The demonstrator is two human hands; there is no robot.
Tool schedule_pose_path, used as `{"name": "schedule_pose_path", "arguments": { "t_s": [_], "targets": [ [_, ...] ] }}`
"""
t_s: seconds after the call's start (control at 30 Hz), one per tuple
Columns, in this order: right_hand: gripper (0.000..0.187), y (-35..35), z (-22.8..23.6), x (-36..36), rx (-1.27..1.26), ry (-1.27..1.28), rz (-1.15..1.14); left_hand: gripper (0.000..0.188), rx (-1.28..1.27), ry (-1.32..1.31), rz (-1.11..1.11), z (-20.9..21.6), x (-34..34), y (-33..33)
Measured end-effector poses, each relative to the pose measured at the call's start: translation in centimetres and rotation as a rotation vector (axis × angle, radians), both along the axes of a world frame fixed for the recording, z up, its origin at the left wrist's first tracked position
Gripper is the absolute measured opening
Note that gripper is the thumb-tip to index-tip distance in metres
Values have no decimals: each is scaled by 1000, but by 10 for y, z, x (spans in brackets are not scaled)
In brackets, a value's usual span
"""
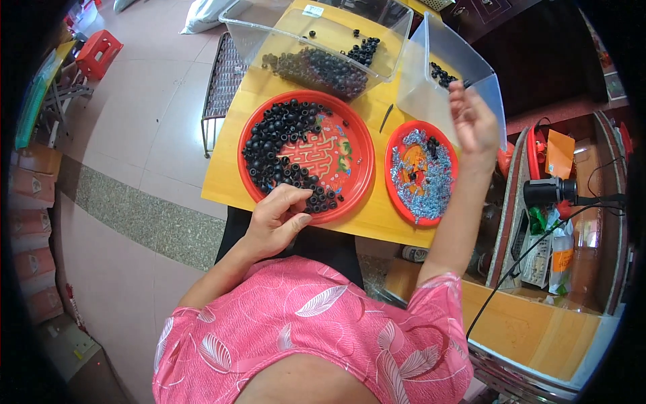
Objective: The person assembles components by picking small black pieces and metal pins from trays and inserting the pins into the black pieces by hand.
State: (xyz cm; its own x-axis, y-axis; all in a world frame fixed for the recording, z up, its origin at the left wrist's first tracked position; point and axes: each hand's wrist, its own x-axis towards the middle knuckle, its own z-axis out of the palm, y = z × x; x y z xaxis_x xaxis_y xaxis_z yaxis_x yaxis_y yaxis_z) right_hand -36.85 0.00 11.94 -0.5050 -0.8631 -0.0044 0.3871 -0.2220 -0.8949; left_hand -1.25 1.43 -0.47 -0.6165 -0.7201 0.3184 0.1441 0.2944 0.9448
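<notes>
Over the near rim of a large round red tray [367, 182], my left hand [274, 217] is bent, its fingers curled together beside the black ring-shaped beads [269, 138]. Whether something sits in those fingers is hidden. Raised at the right, my right hand [474, 121] is in front of a clear plastic bin [420, 74] holding some black pieces [442, 74]. Its fingers are loosely bent, apart and slightly blurred; I see nothing held in them. Below that hand is a smaller red tray [390, 178] with many small silvery-blue parts [431, 192] and a few black ones.
A larger clear bin [269, 37] with a heap of black beads stands at the back of the yellow table [225, 161]. Between the trays lies a thin dark stick [386, 118]. To the right are a black camera [548, 192] with a cable and an open drawer with packets.
</notes>
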Motion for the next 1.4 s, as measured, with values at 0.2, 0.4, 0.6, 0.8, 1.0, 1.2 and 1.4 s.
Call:
{"name": "schedule_pose_path", "arguments": {
  "t_s": [0.2, 0.4, 0.6, 0.8, 1.0, 1.2, 1.4],
  "targets": [
    [23, 11, -40, 49, 404, 812, -89, 32, 7, 7, 19, 1, -2, -2],
    [12, 34, -82, 119, 241, 1761, 179, 27, -44, -34, -71, 7, -2, -6],
    [13, 27, -94, 133, 270, 1999, 219, 23, 41, -49, -83, 15, -3, -6],
    [14, 29, -98, 133, 282, 1953, 225, 19, -170, -156, -32, 26, -11, -32],
    [13, 42, -96, 142, 125, 1551, 101, 16, -657, -342, 160, 23, -53, -94],
    [13, 56, -98, 155, 109, 1167, 132, 16, -995, -767, 80, 6, -86, -118],
    [11, 68, -96, 158, 181, 945, 155, 16, -761, -404, 53, 14, -81, -107]
  ]
}}
